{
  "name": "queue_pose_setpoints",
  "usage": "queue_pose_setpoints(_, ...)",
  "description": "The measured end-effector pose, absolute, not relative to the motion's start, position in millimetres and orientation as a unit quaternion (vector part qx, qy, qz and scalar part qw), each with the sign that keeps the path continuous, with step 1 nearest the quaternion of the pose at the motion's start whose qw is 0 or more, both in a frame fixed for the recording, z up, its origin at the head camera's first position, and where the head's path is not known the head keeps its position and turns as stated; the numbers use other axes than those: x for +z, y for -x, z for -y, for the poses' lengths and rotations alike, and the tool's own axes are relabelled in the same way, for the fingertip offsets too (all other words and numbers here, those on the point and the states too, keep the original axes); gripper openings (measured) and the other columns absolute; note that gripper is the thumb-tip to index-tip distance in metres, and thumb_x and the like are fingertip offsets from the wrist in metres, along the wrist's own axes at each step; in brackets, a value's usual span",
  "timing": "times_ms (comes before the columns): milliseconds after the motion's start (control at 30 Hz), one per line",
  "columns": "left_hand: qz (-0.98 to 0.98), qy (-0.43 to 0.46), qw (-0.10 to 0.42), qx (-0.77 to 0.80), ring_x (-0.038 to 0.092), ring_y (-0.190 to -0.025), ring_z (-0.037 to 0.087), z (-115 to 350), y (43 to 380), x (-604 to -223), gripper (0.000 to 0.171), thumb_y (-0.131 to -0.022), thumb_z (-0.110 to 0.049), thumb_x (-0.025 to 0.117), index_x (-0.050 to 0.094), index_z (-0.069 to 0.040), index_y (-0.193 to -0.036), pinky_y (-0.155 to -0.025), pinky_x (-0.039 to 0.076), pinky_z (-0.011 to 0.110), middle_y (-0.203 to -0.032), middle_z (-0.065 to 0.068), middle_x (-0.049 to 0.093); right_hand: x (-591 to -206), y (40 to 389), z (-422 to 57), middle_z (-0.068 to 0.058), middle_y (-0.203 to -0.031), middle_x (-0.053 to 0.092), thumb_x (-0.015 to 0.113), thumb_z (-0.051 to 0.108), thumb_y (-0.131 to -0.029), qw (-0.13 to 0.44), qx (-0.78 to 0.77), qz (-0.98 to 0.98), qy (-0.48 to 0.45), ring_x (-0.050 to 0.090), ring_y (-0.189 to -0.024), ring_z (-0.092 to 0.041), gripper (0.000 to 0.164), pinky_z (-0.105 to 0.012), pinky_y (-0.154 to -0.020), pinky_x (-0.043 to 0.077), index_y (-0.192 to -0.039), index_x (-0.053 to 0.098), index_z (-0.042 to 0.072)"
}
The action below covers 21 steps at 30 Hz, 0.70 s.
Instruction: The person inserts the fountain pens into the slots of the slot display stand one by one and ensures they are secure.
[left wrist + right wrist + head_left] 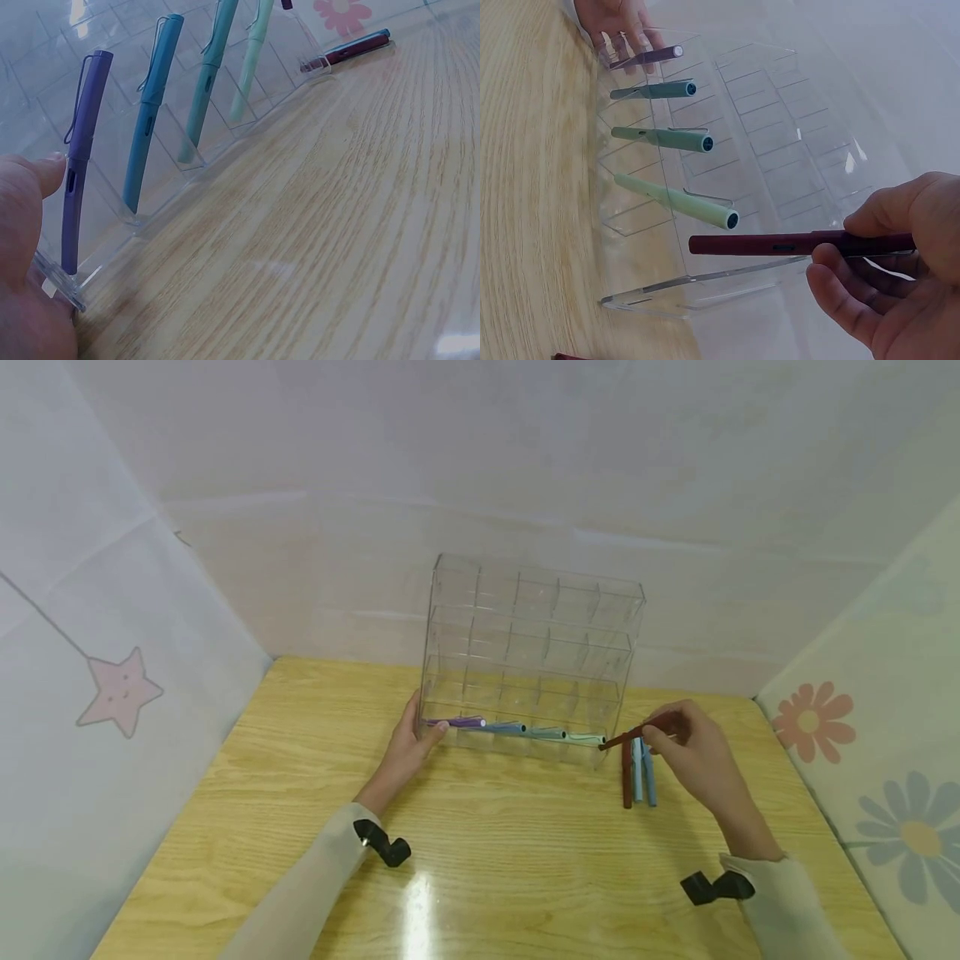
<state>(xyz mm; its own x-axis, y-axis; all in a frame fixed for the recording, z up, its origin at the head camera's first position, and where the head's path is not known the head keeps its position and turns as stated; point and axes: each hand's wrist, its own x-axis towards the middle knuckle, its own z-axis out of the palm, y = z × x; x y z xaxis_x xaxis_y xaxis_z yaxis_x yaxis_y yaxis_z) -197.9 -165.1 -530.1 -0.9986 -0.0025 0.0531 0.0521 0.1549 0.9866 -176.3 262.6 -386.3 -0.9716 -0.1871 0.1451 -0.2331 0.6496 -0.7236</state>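
Observation:
A clear acrylic pen rack with rows of compartments stands tilted at the back of the table. My left hand grips its lower left edge, thumb in front beside a purple pen. In the bottom row, to the right of that one, stand a blue pen, a teal pen and a pale green pen, each in its own compartment. Between thumb and fingers, my right hand pinches a dark red pen. Its free end points at the rightmost bottom compartment.
Right of the rack, another dark red pen, a light blue pen and a blue pen lie side by side on the wooden table. Pale fabric walls enclose the table's back and sides.

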Motion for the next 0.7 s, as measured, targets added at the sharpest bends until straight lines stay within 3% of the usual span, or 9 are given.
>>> queue_pose_setpoints(167,0.761,0.012,0.019,-0.649,0.010,-0.169,0.038,165.2,198.1,-529.1,0.089,-0.109,-0.033,0.064,0.005,-0.020,-0.174,-0.137,0.015,0.057,-0.181,0.013,0.008,-390.0,178.2,-258.5,-0.018,-0.117,0.071,0.063,0.028,-0.109,0.020,0.397,0.910,-0.117,0.070,-0.085,-0.004,0.031,-0.024,-0.077,0.061,-0.127,0.061,0.002)
queue_pose_setpoints(467,0.765,0.012,0.013,-0.644,0.007,-0.169,0.039,165.6,199.8,-529.1,0.090,-0.109,-0.033,0.064,0.003,-0.021,-0.174,-0.138,0.012,0.057,-0.182,0.012,0.006,-400.0,182.9,-251.8,-0.016,-0.119,0.074,0.065,0.026,-0.108,0.003,0.367,0.922,-0.121,0.074,-0.101,-0.026,0.028,-0.024,-0.079,0.059,-0.128,0.064,0.006)
queue_pose_setpoints(567,0.762,0.009,0.013,-0.648,0.008,-0.169,0.037,165.5,199.4,-528.9,0.090,-0.108,-0.034,0.064,0.004,-0.023,-0.174,-0.138,0.014,0.056,-0.182,0.010,0.006,-406.7,184.7,-249.2,-0.017,-0.122,0.072,0.067,0.020,-0.107,-0.001,0.367,0.921,-0.129,0.073,-0.109,-0.033,0.027,-0.033,-0.085,0.063,-0.128,0.065,0.003)
queue_pose_setpoints(700,0.757,0.010,0.013,-0.653,0.008,-0.169,0.036,165.6,198.1,-529.1,0.089,-0.108,-0.034,0.064,0.005,-0.022,-0.174,-0.138,0.014,0.057,-0.182,0.010,0.007,-416.5,186.4,-245.9,-0.020,-0.126,0.068,0.069,0.014,-0.105,-0.003,0.357,0.924,-0.136,0.070,-0.119,-0.040,0.027,-0.053,-0.097,0.062,-0.128,0.065,0.000)
